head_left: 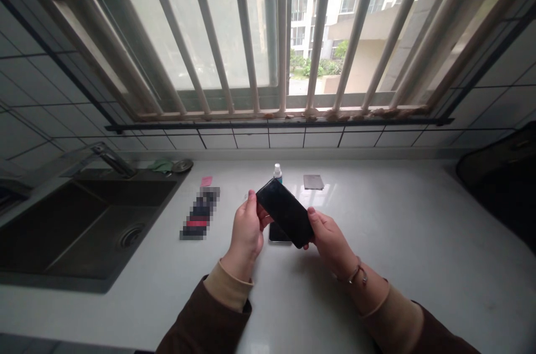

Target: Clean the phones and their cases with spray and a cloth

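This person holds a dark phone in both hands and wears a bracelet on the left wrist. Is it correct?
The side is wrong: the head view shows the bracelet on the right wrist. The left hand and right hand do hold the dark phone.

Bottle (277,171) (upright) behind held phone (286,212); right counter (422,220) passable.

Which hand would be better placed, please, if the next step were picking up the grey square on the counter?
Probably the right hand: it looks nearer the grey square than the left hand does. Both hold the phone, so the left would have to support it alone.
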Tool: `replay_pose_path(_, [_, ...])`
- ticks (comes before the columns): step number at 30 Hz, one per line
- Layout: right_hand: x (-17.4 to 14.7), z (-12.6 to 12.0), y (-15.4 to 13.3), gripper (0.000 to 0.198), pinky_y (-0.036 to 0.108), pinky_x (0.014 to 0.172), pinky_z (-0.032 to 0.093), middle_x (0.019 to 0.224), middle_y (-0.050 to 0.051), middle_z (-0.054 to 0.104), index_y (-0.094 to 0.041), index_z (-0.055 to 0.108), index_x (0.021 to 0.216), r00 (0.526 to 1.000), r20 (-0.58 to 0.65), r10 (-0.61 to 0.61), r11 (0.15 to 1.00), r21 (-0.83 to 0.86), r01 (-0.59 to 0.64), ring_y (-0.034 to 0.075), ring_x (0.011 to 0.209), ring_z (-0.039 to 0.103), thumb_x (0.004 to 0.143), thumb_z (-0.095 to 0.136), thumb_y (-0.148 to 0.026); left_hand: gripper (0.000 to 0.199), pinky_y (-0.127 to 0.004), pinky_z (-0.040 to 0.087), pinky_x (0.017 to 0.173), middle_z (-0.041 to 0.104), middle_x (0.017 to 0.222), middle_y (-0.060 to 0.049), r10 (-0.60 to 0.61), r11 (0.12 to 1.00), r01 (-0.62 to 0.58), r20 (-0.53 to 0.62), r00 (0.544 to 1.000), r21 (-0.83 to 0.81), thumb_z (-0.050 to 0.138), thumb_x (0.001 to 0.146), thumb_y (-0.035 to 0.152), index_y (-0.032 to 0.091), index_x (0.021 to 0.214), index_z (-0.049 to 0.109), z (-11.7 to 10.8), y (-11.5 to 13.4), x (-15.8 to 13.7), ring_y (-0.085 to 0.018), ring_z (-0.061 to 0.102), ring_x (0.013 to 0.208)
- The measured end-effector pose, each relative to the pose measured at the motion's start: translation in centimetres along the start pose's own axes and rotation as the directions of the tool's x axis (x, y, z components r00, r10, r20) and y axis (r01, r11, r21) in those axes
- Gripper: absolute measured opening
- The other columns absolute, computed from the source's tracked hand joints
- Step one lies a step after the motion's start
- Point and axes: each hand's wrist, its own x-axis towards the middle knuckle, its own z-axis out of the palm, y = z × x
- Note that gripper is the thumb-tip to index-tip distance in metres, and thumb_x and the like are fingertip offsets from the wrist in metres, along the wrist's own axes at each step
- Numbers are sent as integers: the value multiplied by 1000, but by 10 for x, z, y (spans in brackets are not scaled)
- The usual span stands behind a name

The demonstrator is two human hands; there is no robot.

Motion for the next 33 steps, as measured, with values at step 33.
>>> replay_pose_path(33, [-13,-3,-20,57,28,57,43,59,1,60,-23,61,74,927,113,-357,784,-504,363,16,56,58,113,36,-55,30,-26,61,61,77,85,-8,-270,949,255,-60,961,-188,55,109,40,15,101,69,0,5,3,-16,75,69])
